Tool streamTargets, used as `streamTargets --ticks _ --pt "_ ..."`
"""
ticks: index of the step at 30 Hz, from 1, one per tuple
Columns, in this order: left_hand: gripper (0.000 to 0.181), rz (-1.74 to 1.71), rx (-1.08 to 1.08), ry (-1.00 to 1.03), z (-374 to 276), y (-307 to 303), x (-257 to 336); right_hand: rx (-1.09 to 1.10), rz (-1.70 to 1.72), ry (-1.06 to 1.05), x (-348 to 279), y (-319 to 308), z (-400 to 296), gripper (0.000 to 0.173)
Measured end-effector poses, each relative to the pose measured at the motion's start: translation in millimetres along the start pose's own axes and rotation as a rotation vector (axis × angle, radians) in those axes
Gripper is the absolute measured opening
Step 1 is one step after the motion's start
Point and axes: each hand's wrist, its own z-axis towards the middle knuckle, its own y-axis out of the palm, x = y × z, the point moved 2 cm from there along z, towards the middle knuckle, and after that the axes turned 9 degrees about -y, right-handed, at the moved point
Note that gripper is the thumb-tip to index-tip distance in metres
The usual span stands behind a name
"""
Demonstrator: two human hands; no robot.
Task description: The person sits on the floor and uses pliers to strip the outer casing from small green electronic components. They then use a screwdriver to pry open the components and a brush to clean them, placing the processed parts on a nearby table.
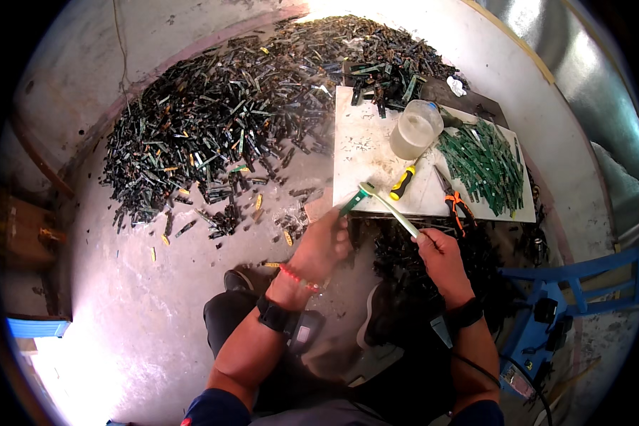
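Observation:
Between the fingers of my left hand (322, 242) is a narrow green circuit board strip (354, 201), its far end tilted up near the board's front edge. My right hand (443, 261) grips the pale handle of a small brush (399, 215), which looks like a toothbrush. Its head meets the far end of the strip. Just beyond lie a yellow-and-black screwdriver (402, 183) and long-nose pliers (454, 199) with orange-and-black handles. A clear plastic tub (416, 130) with cloudy contents stands behind the screwdriver.
A white work board (359, 160) carries a heap of green circuit strips (482, 165) on its right. Dark strips (388, 80) pile at its back. A large heap of dark electronic pieces (207, 122) covers the floor at left. A blue chair (548, 309) stands right, by crumpled white paper (456, 86) farther back.

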Motion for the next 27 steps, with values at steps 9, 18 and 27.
streamTargets --ticks 9,18,27 --pt "0.029 -0.035 -0.067 0.023 2 -2 0 -0.019 0.004 0.053 -3 -1 -3 0.019" --pt "0.029 -0.028 -0.101 0.019 0 -2 2 -0.11 -0.009 0.027 -7 13 -14 0.017" --pt "0.029 -0.029 -0.055 0.026 -7 2 4 0.027 -0.036 -0.068 -11 9 -12 0.021"
